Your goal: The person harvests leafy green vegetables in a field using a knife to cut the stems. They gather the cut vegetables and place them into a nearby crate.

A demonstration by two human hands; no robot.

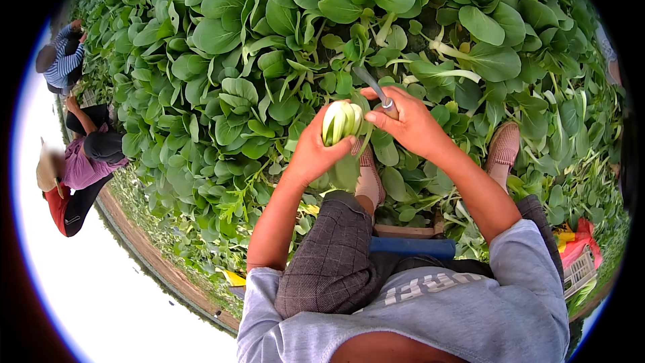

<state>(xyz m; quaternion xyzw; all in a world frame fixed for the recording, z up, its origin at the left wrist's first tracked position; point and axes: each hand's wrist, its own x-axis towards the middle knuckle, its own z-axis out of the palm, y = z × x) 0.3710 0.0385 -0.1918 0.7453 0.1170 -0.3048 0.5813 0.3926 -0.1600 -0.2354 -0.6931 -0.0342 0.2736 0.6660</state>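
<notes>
My left hand (318, 148) grips a head of bok choy (342, 123), its pale stalk end turned up and its leaves hanging below. In my right hand (414, 122) is a small harvesting knife (373, 81) with a grey metal blade and a wooden handle. The blade points up and left, away from me, just beyond the bok choy. Thumb and fingers of the right hand are close beside the stalks. Rooted bok choy plants (221, 22) grow densely ahead and to the left. Cut or loose bok choy (453, 53) lies beyond the right hand.
My two shoes (504, 143) stand among leaves. Under me is a low seat with a blue edge (413, 248). A plastic crate (579, 272) and a red bag (583, 242) lie at right. Two people (63, 58) crouch at far left, one in a straw hat (49, 169).
</notes>
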